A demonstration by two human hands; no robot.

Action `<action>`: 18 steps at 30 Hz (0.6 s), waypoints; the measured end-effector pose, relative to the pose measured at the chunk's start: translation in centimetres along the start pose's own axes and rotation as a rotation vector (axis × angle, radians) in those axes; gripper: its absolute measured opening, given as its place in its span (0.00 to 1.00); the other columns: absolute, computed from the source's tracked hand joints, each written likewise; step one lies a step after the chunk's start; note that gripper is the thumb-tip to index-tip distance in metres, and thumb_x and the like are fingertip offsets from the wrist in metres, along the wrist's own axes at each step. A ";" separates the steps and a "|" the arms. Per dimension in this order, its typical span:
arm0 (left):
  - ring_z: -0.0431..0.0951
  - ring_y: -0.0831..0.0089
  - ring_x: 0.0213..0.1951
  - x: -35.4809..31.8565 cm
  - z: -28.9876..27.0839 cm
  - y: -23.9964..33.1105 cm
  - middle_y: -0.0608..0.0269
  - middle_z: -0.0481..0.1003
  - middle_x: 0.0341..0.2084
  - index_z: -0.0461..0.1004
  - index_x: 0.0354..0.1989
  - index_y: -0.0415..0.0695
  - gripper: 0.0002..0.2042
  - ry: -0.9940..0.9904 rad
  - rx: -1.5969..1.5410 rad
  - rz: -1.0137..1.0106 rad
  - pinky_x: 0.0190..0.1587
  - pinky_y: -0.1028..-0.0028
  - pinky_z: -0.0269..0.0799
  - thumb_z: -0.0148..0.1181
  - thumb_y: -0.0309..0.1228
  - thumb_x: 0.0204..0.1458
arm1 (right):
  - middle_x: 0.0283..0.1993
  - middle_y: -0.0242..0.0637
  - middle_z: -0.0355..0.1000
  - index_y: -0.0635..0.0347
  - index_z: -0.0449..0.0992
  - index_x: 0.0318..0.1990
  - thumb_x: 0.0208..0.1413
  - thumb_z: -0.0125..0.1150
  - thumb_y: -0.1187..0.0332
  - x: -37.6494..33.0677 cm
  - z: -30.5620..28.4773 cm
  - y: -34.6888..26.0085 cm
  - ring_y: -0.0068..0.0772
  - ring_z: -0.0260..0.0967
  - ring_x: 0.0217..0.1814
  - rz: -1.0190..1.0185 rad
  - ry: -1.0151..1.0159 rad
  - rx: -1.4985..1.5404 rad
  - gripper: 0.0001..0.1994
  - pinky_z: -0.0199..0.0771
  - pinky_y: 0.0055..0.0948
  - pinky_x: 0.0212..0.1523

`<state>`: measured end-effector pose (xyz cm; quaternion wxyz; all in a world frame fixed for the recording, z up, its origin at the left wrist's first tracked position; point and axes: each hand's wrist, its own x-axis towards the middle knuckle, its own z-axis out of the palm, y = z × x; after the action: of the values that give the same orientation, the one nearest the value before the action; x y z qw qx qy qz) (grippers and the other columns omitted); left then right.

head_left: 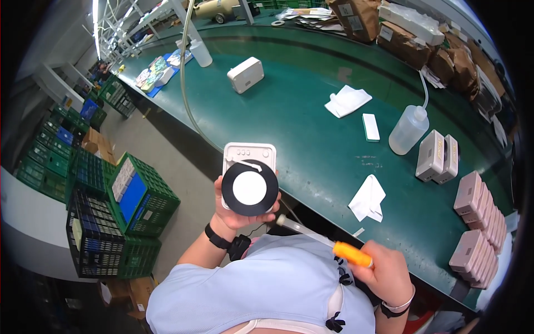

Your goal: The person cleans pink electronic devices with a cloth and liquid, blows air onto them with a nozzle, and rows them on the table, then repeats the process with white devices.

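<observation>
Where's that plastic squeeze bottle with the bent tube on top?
In the head view, the squeeze bottle stands on the green table, toward the person's right, between a small white block and two upright pale devices.

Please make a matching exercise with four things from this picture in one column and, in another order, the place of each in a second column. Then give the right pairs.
Things:
1. white device with black ring
2. orange-handled tool
3. squeeze bottle
4. pink cases

Places:
A. standing on the green table, near two pale boxes
B. in the right hand
C. in rows at the table's right end
D. in the left hand

Pairs: 1-D, 2-B, 3-A, 4-C
</observation>
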<state>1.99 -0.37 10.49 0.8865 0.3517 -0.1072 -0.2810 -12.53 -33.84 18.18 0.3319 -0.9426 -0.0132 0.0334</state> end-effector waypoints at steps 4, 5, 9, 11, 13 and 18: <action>0.65 0.51 0.59 -0.1 1.5 0.5 0.45 0.60 0.59 0.42 0.73 0.44 0.56 0.138 0.264 0.101 0.58 0.53 0.70 0.75 0.43 0.38 | 0.26 0.47 0.71 0.61 0.72 0.30 0.45 0.70 0.63 -0.6 -0.4 0.8 0.56 0.69 0.28 -0.065 -0.117 0.025 0.14 0.68 0.41 0.27; 0.65 0.51 0.59 -0.2 1.8 0.5 0.45 0.60 0.59 0.42 0.73 0.44 0.56 0.141 0.261 0.106 0.58 0.53 0.70 0.75 0.43 0.38 | 0.26 0.47 0.71 0.61 0.72 0.30 0.45 0.70 0.63 -0.7 -0.5 0.8 0.56 0.69 0.28 -0.079 -0.132 0.012 0.14 0.68 0.41 0.27; 0.65 0.57 0.56 -0.1 2.8 0.3 0.50 0.58 0.57 0.41 0.72 0.44 0.58 0.552 1.612 0.569 0.56 0.59 0.69 0.77 0.32 0.31 | 0.26 0.47 0.71 0.61 0.72 0.30 0.45 0.70 0.63 -1.5 0.5 0.7 0.56 0.69 0.28 0.019 0.031 -0.024 0.14 0.68 0.41 0.27; 0.63 0.53 0.54 0.5 3.3 -0.1 0.47 0.55 0.55 0.46 0.70 0.44 0.55 0.546 1.712 0.733 0.52 0.59 0.71 0.75 0.26 0.31 | 0.26 0.47 0.71 0.61 0.72 0.31 0.45 0.70 0.63 -1.8 0.5 0.8 0.56 0.69 0.28 0.075 0.120 -0.034 0.14 0.68 0.41 0.27; 0.62 0.51 0.54 0.6 3.3 -0.2 0.46 0.54 0.55 0.48 0.70 0.44 0.53 0.544 1.758 0.815 0.50 0.59 0.72 0.74 0.23 0.30 | 0.26 0.48 0.71 0.62 0.72 0.31 0.45 0.70 0.63 -2.1 0.1 0.9 0.56 0.69 0.28 0.000 0.011 0.037 0.14 0.68 0.41 0.27; 0.63 0.49 0.54 0.9 3.0 -0.7 0.45 0.55 0.55 0.49 0.70 0.46 0.52 0.422 1.836 0.885 0.50 0.58 0.72 0.73 0.22 0.31 | 0.26 0.50 0.71 0.62 0.71 0.31 0.45 0.70 0.64 -1.8 -0.1 0.9 0.57 0.69 0.28 -0.001 -0.021 -0.047 0.14 0.68 0.40 0.27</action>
<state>1.23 -2.96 12.18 0.3023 0.8624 -0.2421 0.3260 -14.35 -34.65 17.80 0.3094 -0.9498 -0.0179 0.0427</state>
